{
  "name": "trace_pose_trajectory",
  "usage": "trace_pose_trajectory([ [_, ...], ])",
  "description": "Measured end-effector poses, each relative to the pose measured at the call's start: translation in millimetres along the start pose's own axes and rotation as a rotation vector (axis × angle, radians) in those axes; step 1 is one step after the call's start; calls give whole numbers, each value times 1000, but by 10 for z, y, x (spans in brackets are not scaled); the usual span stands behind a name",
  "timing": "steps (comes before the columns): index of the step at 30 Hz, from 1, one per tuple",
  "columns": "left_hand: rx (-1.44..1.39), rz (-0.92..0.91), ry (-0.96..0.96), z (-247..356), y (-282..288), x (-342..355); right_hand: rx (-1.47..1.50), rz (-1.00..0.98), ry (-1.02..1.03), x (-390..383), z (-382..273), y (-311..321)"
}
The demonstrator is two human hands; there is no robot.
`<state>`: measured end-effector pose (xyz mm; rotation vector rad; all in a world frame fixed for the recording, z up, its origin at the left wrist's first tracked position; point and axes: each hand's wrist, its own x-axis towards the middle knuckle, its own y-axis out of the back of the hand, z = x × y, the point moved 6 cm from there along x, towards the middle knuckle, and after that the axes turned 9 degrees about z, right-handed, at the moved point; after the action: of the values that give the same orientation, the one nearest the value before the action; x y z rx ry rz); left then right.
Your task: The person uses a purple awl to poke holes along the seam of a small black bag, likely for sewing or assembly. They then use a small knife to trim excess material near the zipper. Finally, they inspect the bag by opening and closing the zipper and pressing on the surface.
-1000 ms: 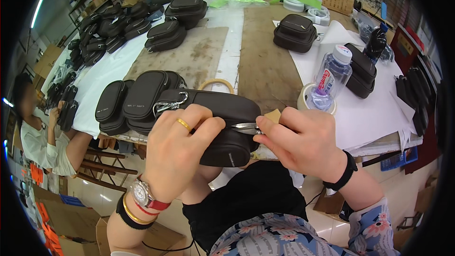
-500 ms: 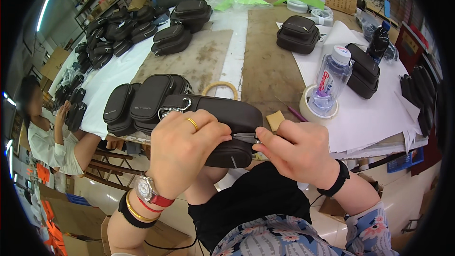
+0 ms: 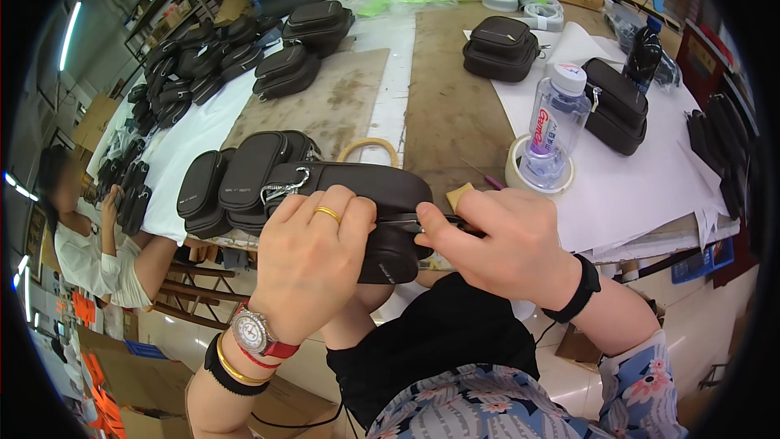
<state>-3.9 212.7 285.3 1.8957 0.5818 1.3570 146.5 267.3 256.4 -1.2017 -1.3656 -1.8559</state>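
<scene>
A dark brown zippered bag (image 3: 378, 184) lies tilted at the table's near edge. My left hand (image 3: 313, 264) is closed on its left side, fingertips at the seam between the body and the lower front pocket (image 3: 392, 258). At the right end of that seam, my right hand (image 3: 508, 248) pinches the zipper edge between thumb and fingers; a dark strip shows in its grip, the exact part partly hidden. A metal clasp (image 3: 291, 183) sits on the bag just beyond my left hand. Two similar bags, one nearer (image 3: 258, 169) and one farther left (image 3: 201, 195), stand beside it.
A tape roll (image 3: 532, 171) holds a clear bottle (image 3: 555, 130) on the right. A thin purple-handled tool (image 3: 490, 181) and a tan block (image 3: 458, 195) lie by my right hand. More dark bags (image 3: 191, 61) are heaped far left. A co-worker (image 3: 89, 248) sits left.
My right hand has shifted slightly left and its grip has changed, with a dark strip now showing in it. The front pocket has turned a little. My left hand keeps its hold.
</scene>
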Motion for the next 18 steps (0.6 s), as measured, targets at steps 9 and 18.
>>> trace_pose_trajectory([
  [9,-11,15,44,33,10,-10,90,30,23,16,40,-48],
  [18,-27,36,38,82,14,-35,22,-67,-15,111,-81,-6],
])
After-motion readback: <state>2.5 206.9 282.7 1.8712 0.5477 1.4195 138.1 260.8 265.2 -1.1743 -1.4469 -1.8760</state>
